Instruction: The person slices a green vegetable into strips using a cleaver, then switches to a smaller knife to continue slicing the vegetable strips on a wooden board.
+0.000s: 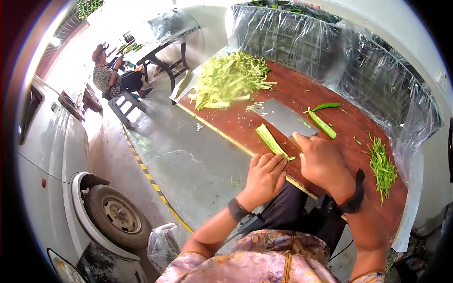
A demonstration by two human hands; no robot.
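Observation:
My right hand (323, 162) is wrapped around the handle of a cleaver (278, 117), whose wide blade lies low over the red board, pointing away and to the left. Bits of green and pale seeds stick to the blade. With bent fingers, my left hand (265, 177) grips the near end of a split long green pepper (270, 140), its pale inside facing up. Beyond my right hand lie two whole-looking green peppers, one nearer (322, 123) and one farther (326, 106). Farther left on the board is a large heap of pale green pepper pieces (231, 78).
Thin green strips (382, 165) lie at the board's right. Plastic-covered crates (283, 37) line the back edge. A van (56, 146) stands at left, and a plastic bag (163, 243) is on the floor. Another person (111, 75) sits near a far table (165, 45).

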